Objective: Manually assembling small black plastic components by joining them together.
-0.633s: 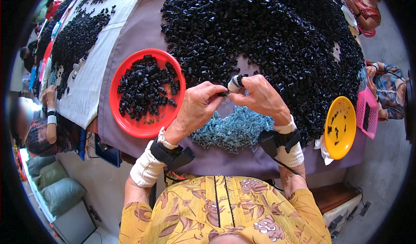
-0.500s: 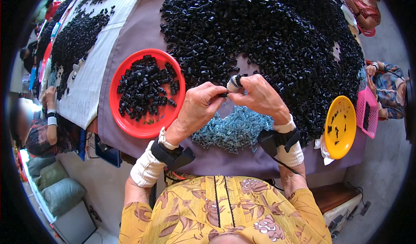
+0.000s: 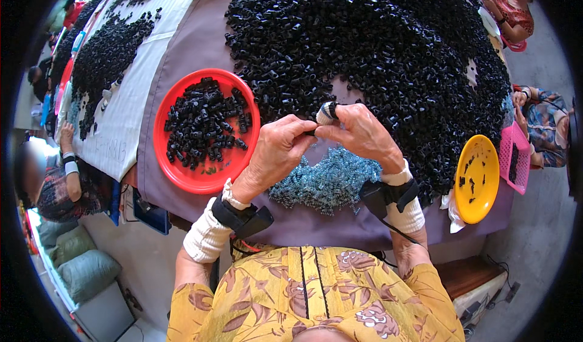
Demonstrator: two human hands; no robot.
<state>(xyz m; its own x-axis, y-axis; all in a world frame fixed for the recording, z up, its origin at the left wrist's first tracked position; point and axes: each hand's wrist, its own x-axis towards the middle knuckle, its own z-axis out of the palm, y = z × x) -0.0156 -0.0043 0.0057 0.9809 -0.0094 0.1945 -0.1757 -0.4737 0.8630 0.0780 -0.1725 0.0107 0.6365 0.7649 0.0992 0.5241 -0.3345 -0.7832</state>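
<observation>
From the head camera, the left hand [image 3: 276, 151] and the right hand [image 3: 363, 132] meet just above the little blue pile [image 3: 325, 181] on the tabletop [image 3: 182, 38]. Both hands pinch one small black piece [image 3: 311, 132] between their fingertips. The right hand has a taped fingertip. The big black heap [image 3: 376, 50] lies behind the blue pile. A red plate [image 3: 206, 129] of black pieces sits left of it, a yellow plate [image 3: 477, 178] right of it.

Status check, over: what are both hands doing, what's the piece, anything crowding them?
Left hand and right hand pinch one small black part together. Taped right fingertip raised. Blue-grey pile beneath, black heap just beyond; nothing blocking.
</observation>
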